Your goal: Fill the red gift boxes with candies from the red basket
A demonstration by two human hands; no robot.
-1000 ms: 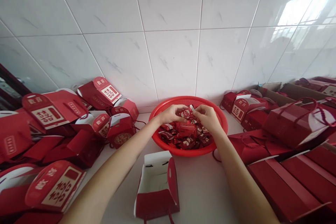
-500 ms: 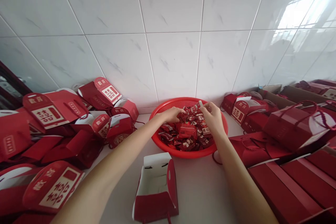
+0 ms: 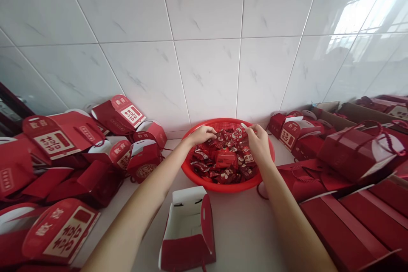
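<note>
Right hand (image 3: 259,144) pinches a red-wrapped sweet (image 3: 237,134) over a red plastic basket (image 3: 204,180) of sweets (image 3: 223,169) at the worktop (image 3: 242,229)'s back edge; left hand (image 3: 201,135) curls at the rim, its grip unclear.

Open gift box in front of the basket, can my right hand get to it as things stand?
Probably yes: the right hand is over the red plastic basket, and only bare white counter lies between it and the open gift box.

Glossy white marble-look wall tiles (image 3: 204,80) above a white counter (image 3: 242,229), with bright window glare (image 3: 353,12), probably a reflection.
</note>
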